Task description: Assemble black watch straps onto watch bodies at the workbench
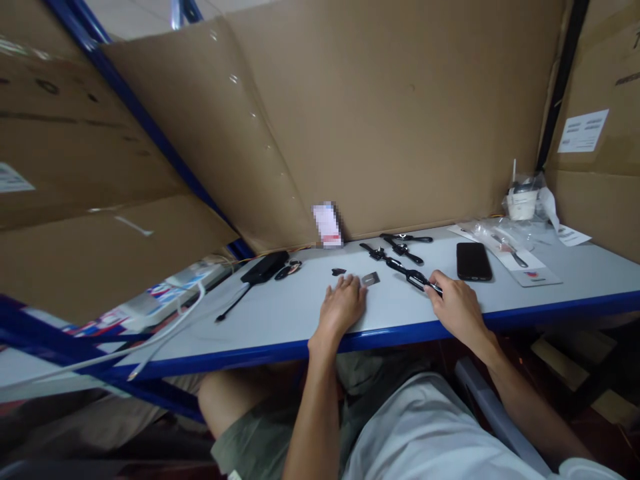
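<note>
Where the right hand (456, 303) gripped: black tool (409, 273), already taken up.
Left hand (343, 305): rested uncurled on table (295, 308), apart from right.
Plate (371, 279): lay loose nearby, ungrasped.

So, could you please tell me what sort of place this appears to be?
Probably a makeshift workstation, perhaps in a workshop or warehouse: a blue-edged table is backed by a large cardboard sheet, and several black hand tools are on it.
</note>
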`<state>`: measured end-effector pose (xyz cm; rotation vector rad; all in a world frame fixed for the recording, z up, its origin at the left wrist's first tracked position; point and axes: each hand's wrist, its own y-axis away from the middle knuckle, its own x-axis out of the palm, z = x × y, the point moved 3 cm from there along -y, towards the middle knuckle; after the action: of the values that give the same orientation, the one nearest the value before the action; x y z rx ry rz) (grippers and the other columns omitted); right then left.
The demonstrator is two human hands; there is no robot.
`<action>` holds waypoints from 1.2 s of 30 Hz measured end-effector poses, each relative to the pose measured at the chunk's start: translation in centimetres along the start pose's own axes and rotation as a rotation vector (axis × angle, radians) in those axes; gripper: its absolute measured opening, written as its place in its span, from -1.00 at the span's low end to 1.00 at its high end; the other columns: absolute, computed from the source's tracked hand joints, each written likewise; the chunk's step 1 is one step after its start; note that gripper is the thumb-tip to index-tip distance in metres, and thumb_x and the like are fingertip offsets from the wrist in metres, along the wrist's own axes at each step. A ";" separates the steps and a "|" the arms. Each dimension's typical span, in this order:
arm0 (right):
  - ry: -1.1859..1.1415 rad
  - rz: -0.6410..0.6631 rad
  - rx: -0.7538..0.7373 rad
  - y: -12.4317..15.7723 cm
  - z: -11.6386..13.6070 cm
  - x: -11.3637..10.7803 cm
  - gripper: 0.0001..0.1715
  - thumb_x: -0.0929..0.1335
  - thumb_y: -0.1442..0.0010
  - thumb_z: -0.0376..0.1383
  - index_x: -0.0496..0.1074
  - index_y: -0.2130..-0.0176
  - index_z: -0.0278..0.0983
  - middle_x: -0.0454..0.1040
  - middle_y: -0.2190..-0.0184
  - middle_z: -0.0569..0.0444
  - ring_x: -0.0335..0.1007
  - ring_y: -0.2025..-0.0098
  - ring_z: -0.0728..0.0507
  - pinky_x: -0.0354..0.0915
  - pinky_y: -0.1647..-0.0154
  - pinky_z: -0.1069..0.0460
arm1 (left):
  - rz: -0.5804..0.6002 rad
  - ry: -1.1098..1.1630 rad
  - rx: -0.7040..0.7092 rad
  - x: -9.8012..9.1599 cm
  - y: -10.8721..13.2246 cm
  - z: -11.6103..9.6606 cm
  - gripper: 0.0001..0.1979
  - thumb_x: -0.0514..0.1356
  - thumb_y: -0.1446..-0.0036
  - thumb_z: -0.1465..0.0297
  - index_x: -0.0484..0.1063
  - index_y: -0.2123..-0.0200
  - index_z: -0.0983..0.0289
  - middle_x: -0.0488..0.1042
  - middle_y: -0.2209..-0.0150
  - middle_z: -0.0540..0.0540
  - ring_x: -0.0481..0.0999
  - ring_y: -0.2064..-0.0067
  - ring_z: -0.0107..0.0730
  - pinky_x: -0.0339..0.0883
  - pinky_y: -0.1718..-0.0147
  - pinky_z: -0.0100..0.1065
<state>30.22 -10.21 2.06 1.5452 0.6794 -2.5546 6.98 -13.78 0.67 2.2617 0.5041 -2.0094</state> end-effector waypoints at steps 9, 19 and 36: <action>0.169 0.009 -0.060 0.3 0.7 0.1 -0.78 0.27 -0.37 -0.22 0.47 0.07 -0.17 0.62 0.32 0.01 0.55 0.27 -0.20 0.09 0.37 0.02 | -0.117 0.133 0.089 0.7 -0.1 1.1 -0.51 -0.10 -0.41 0.30 0.20 -0.29 0.41 0.18 -0.36 0.40 0.11 -0.41 -0.04 0.06 -0.33 0.01; 0.101 -0.061 -0.122 0.0 0.5 0.5 -0.70 0.34 -0.31 -0.29 0.46 -0.04 -0.18 0.50 0.06 -0.01 0.49 0.10 -0.17 0.23 0.25 0.04 | -0.072 0.122 0.139 0.4 -0.1 0.5 -0.53 -0.09 -0.41 0.29 0.28 -0.25 0.38 0.21 -0.35 0.37 0.13 -0.41 -0.05 0.04 -0.34 -0.03; -0.046 -0.002 -0.336 -1.7 2.5 2.1 -0.57 0.25 -0.26 -0.50 0.45 -0.09 -0.37 0.50 -0.02 -0.16 0.32 -0.12 -0.24 0.23 -0.19 -0.08 | -0.119 0.081 0.150 0.6 -0.2 0.4 -0.54 -0.09 -0.40 0.31 0.31 -0.23 0.40 0.24 -0.33 0.38 0.18 -0.38 -0.02 0.09 -0.30 -0.04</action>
<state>26.66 -9.38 1.84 1.3709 1.0404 -2.3161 6.65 -13.59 0.04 2.4650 0.5219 -2.0827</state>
